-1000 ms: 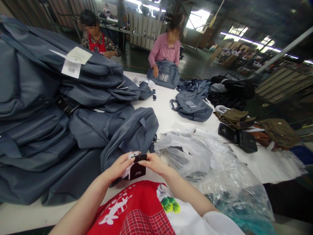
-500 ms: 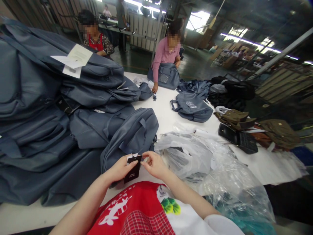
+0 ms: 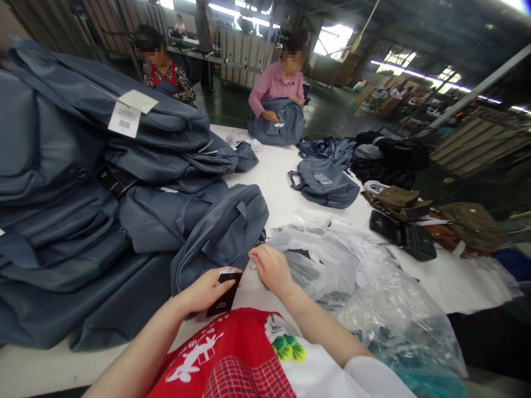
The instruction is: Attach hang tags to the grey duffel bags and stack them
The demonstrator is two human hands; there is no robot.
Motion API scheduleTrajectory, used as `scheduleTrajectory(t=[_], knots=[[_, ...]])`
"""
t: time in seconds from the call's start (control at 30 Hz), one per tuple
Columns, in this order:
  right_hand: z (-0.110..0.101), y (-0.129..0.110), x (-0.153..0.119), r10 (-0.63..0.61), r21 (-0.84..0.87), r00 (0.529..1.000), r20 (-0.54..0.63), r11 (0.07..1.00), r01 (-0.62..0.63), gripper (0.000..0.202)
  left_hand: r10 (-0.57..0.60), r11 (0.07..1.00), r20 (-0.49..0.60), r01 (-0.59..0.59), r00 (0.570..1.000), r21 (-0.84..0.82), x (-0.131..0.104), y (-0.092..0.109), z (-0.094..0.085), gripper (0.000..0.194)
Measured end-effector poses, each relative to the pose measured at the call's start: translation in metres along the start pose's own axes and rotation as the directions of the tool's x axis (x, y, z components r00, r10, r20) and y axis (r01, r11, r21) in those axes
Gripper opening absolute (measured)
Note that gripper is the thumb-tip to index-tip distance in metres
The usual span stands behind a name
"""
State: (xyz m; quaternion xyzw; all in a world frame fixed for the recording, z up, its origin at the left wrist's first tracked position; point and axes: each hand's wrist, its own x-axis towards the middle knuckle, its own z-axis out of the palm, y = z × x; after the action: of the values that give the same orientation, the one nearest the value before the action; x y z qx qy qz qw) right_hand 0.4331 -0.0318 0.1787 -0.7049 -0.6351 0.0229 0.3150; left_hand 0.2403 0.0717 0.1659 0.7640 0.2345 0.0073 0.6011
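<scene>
My left hand (image 3: 206,288) is closed on a black hang tag (image 3: 223,302) with small pale print, the thumb lying across its upper part. A white edge shows behind the top of the tag. My right hand (image 3: 271,269) is held up to the right, fingertips pinched together; a thin loop seems to show below them, too fine to name. Just beyond both hands a blue-grey backpack (image 3: 236,218) leans on its side, its strap toward me. The right hand is close to its lower right edge; whether they touch, I cannot tell.
Blue-grey bags (image 3: 53,127) are heaped high on the left, one bearing a white paper tag (image 3: 124,120). Clear plastic bags (image 3: 332,265) lie at right. Farther off are another blue-grey bag (image 3: 326,182), brown and black bags (image 3: 402,235), and two co-workers, one handling a bag (image 3: 277,122).
My right hand has moved up and right, away from the tag. The tag in my left hand has dropped slightly. Across the table, the co-worker in pink has drawn a hand back onto a bag.
</scene>
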Motion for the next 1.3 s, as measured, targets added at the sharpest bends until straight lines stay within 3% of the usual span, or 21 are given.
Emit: scheduleTrajectory(t=[0.1, 0.13, 0.2, 0.27, 0.33, 0.4, 0.5, 0.57, 0.73, 0.8, 0.93, 1.0, 1.07, 1.13, 1.17, 1.2, 1.3], knots=[[-0.018, 0.015, 0.014, 0.241, 0.218, 0.961, -0.138, 0.954, -0.208, 0.017, -0.078, 0.997, 0.05, 0.079, 0.996, -0.008, -0.003, 0.002, -0.001, 0.042], [-0.02, 0.017, 0.017, 0.319, 0.349, 0.942, -0.101, 0.899, -0.267, 0.017, -0.084, 0.996, 0.062, 0.085, 0.995, -0.011, -0.003, 0.004, -0.001, 0.044], [-0.015, 0.016, 0.02, 0.403, 0.6, 0.912, 0.083, 0.71, -0.368, 0.019, -0.066, 0.998, 0.056, 0.067, 0.996, -0.017, -0.002, 0.008, -0.001, 0.045], [-0.004, 0.011, 0.019, 0.405, 0.755, 0.877, 0.261, 0.48, -0.446, 0.022, -0.015, 1.0, 0.0, 0.015, 1.0, -0.02, 0.0, 0.011, -0.001, 0.045], [0.007, 0.005, 0.017, 0.398, 0.822, 0.852, 0.341, 0.313, -0.476, 0.025, 0.018, 0.997, -0.039, -0.021, 0.999, -0.072, 0.002, 0.012, 0.0, 0.049], [0.014, 0.002, 0.016, 0.402, 0.843, 0.845, 0.352, 0.258, -0.473, 0.027, -0.004, 0.982, 0.005, 0.005, 1.0, -0.187, 0.002, 0.01, 0.002, 0.052], [0.016, 0.002, 0.017, 0.387, 0.831, 0.865, 0.318, 0.326, -0.451, 0.027, -0.072, 0.942, 0.109, 0.103, 0.991, -0.319, 0.001, 0.006, 0.004, 0.05], [0.015, 0.002, 0.018, 0.373, 0.825, 0.871, 0.319, 0.344, -0.449, 0.028, -0.085, 0.924, 0.118, 0.122, 0.989, -0.361, 0.0, 0.005, 0.005, 0.05], [0.015, -0.001, 0.02, 0.397, 0.832, 0.832, 0.388, 0.236, -0.501, 0.03, -0.107, 0.891, 0.142, 0.158, 0.984, -0.426, 0.003, 0.006, 0.008, 0.05], [0.016, -0.001, 0.019, 0.394, 0.834, 0.809, 0.437, 0.158, -0.528, 0.03, -0.11, 0.897, 0.136, 0.157, 0.985, -0.414, 0.004, 0.005, 0.009, 0.052], [0.016, -0.002, 0.019, 0.279, 0.801, 0.754, 0.595, -0.125, -0.586, 0.029, -0.07, 0.95, 0.067, 0.087, 0.995, -0.3, 0.006, -0.001, 0.01, 0.051], [0.014, -0.001, 0.019, 0.246, 0.787, 0.749, 0.615, -0.25, -0.564, 0.026, -0.07, 0.964, 0.058, 0.082, 0.996, -0.253, 0.007, -0.003, 0.01, 0.05], [0.012, 0.001, 0.019, 0.255, 0.79, 0.754, 0.606, -0.303, -0.533, 0.021, -0.078, 0.968, 0.066, 0.091, 0.995, -0.234, 0.007, -0.002, 0.009, 0.049], [0.009, 0.004, 0.019, 0.267, 0.813, 0.77, 0.58, -0.247, -0.527, 0.022, -0.078, 0.967, 0.084, 0.095, 0.993, -0.237, 0.006, 0.0, 0.009, 0.05], [0.007, 0.005, 0.019, 0.265, 0.835, 0.792, 0.551, -0.164, -0.526, 0.027, -0.074, 0.966, 0.088, 0.093, 0.993, -0.24, 0.006, 0.001, 0.01, 0.05], [0.004, 0.005, 0.018, 0.251, 0.853, 0.821, 0.512, -0.038, -0.52, 0.034, -0.07, 0.967, 0.083, 0.088, 0.994, -0.238, 0.006, 0.002, 0.01, 0.051], [-0.002, 0.001, 0.012, 0.094, 0.768, 0.899, 0.427, 0.487, -0.416, 0.043, -0.061, 0.986, 0.028, 0.065, 0.998, -0.155, 0.006, 0.0, 0.012, 0.052]])
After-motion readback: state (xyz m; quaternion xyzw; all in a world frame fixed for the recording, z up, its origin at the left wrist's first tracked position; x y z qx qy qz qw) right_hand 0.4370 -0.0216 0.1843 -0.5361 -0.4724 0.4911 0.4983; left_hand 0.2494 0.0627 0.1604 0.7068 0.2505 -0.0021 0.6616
